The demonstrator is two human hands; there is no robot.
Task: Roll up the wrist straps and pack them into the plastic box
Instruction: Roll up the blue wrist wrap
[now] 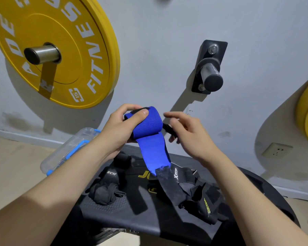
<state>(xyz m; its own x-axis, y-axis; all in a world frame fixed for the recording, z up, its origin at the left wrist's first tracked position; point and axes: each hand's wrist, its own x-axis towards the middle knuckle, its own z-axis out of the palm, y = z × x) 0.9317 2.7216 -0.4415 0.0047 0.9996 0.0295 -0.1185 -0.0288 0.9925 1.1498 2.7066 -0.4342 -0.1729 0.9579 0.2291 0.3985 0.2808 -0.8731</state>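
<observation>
Loose black straps (199,192) lie on the dark worktop (114,215). Above it the left hand (119,128) grips the half-rolled blue wrist strap (147,125), its tail hanging down. The right hand (187,134) is at the strap's black loop (168,129), and I can't tell whether it has hold. The rolling looks half done, and winding in the tail should come next. The plastic box (68,150) sits beyond on the left, and a yellow plate (52,50) hangs on the wall (158,32).

Both bare arms are reaching forward, and the wrists are sitting close together in front. The left hand (121,129) is gripping a rolled blue strap (147,125), with the thumb lying flat on top and the fingers curling round the far side. The right hand (188,134) is hovering just beside it, palm facing left, fingers loosely bent and blurry. Whether it is holding anything is hard to tell.
</observation>
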